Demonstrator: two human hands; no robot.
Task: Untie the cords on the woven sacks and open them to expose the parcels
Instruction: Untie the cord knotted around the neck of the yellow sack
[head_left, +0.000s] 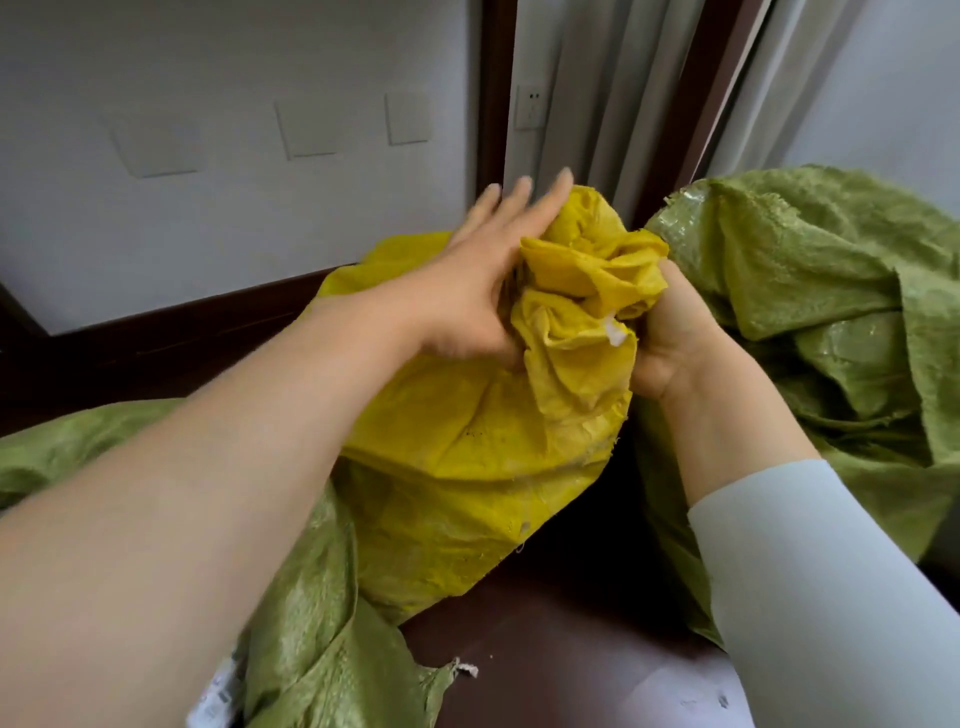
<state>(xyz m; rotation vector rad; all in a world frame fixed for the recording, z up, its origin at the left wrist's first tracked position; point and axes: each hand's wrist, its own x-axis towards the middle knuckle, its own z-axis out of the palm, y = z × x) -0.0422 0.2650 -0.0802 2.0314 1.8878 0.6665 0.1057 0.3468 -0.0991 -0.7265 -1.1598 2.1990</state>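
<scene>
Head view of a yellow sack (467, 441) of woven plastic, its surface finely ribbed, scuffed and creased, standing on a dark brown floor (545, 649) in the centre of the frame. Its mouth is gathered into a crumpled neck (582, 291) of deep, rosette-like folds at the top. A short piece of white cord (615, 332) shows between the folds on the neck's right side; how it is tied cannot be told. The left hand (467, 291), bare to the forearm, lies flat against the left side of the neck with its fingers straight and slightly spread, the fingertips reaching past the fabric; the thumb is partly lost among the folds. The right hand (670, 338), in a pale grey sleeve (805, 571), clasps the neck from the right and below, its fingers wrapped behind the bunched cloth and mostly hidden. No parcels are visible. A green sack (805, 270) of the same glossy weave, slack and heavily rumpled with a frayed edge, lies just beside the yellow one on the right; a second green sack (301, 597) lies at lower left, touching the yellow sack's base, with a white printed label (213, 696) near its bottom edge. Behind stand a smooth white wall (208, 208), a dark wooden skirting board (182, 322), a pale pleated curtain (613, 104) and a white socket (531, 106).
</scene>
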